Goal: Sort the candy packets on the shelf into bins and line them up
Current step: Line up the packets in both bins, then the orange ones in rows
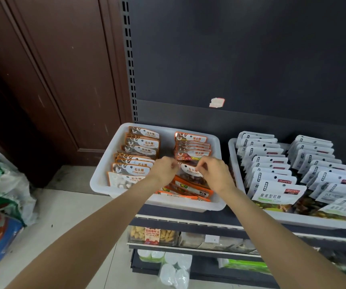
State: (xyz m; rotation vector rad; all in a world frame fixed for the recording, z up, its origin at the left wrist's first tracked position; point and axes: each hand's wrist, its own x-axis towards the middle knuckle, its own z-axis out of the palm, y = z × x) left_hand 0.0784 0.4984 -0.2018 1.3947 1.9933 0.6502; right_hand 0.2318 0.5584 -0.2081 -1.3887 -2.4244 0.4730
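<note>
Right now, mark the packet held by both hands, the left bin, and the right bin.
held packet [189, 171], head view, on its white label.
left bin [100, 180], head view, on its bare left wall.
right bin [233, 151], head view, on its left rim.
</note>
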